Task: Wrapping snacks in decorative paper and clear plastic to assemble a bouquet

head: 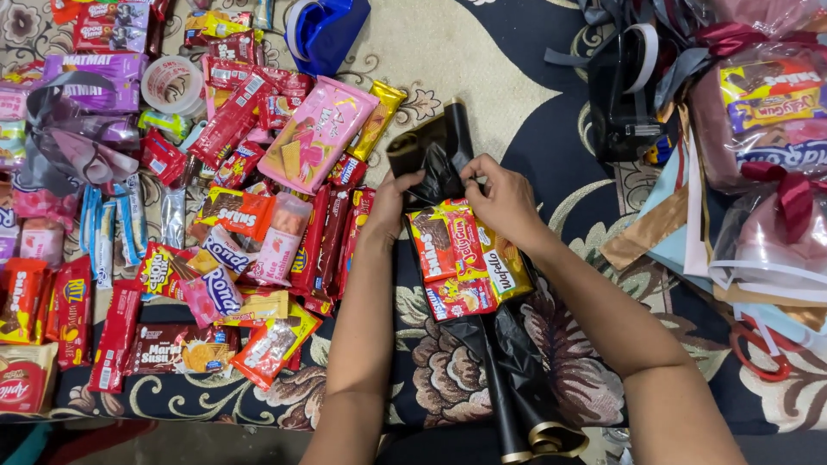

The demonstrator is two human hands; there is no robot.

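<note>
Both forearms reach up from the bottom edge and meet over a small cluster of snack packets [461, 258] lying on a sheet of black wrapping film [508, 362] with a gold rim, spread on a patterned floral carpet [482, 69]. The left hand [392, 202] curls at the cluster's upper left, thumb and fingers pinching a bunched fold of the black film. The right hand [500, 198] lies knuckles up at the upper right, its fingers closed on the same gathered film just above the packets.

The fingertips of both hands are buried in the dark folds, so the exact grip is hard to make out. To the left lies a wide spread of loose snack packets [258, 207], cut off at the frame's edge. At far right, wrapped gift bundles with ribbons [767, 129] are partly out of frame, and red scissors [762, 349] are half hidden beneath them.
</note>
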